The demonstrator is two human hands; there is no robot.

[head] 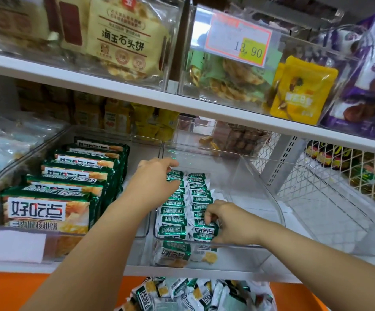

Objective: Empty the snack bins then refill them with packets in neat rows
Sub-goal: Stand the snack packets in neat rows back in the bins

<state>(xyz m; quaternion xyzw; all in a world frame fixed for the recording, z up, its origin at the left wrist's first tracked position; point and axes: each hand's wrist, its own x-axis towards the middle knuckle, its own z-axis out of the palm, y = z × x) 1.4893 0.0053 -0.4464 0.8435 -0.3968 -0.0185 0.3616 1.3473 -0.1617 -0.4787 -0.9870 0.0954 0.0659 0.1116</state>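
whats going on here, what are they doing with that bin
A person is refilling the clear bin with small green packets, which form two neat rows along its left side. The left hand grips packets at the far end of the left row. The right hand pinches one at the near end of the right row. A heap of loose packets lies below the shelf.

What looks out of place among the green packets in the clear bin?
At the front of the clear bin, one green packet lies tilted, apart from the two neat rows behind it. Below the shelf, a heap of packets lies jumbled.
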